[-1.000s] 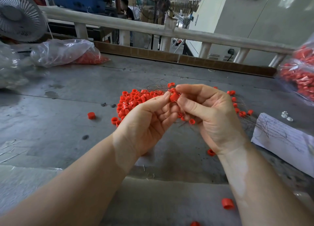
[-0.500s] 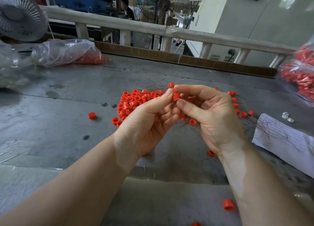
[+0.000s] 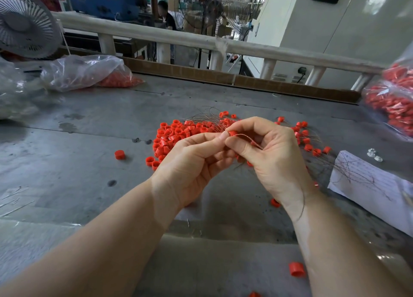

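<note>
Head camera saw the left hand (image 3: 192,160) and right hand (image 3: 274,160) pinch one red cap (image 3: 233,133) between curled fingertips (image 3: 223,136), above the table (image 3: 89,162), thin wire (image 3: 248,138) poking in. A big cap pile (image 3: 176,133) lay unthreaded; lots seemed left.

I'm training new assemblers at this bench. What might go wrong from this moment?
1. The red cap is small and pinched only at the fingertips of the left hand and right hand. It may slip into the pile of caps.
2. The thin wire curving from it could kink or prick a finger.
3. A loose wire lying over the right wrist might snag and drag others off the paper.
</note>
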